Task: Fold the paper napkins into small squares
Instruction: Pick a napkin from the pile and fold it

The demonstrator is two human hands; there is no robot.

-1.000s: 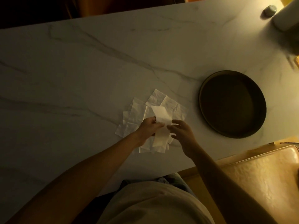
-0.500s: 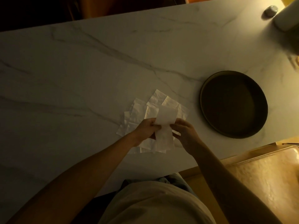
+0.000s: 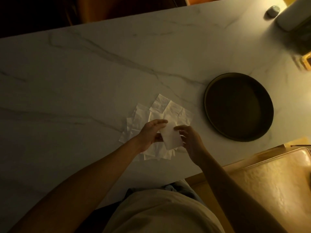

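We see a white paper napkin (image 3: 171,137) folded into a short, upright rectangle, its surface slightly crinkled and its lower edge a little wavy. It is held just above a loose pile of napkins (image 3: 170,110) spread on the marble table (image 3: 84,81), near the table's front edge. The pile's pieces overlap at different angles, some folded into squares.

Our left hand (image 3: 151,133) grips the napkin's left edge, fingers stretched along its top and thumb underneath, pressed closed on the paper. Our right hand (image 3: 190,140) sits at the napkin's right edge, fingers curled loosely and slightly apart; the fingertips touch the paper's upper right corner, though we cannot tell how firmly they pinch it.

A dark round tray (image 3: 208,105) lies on the table to the right, well apart from the pile.
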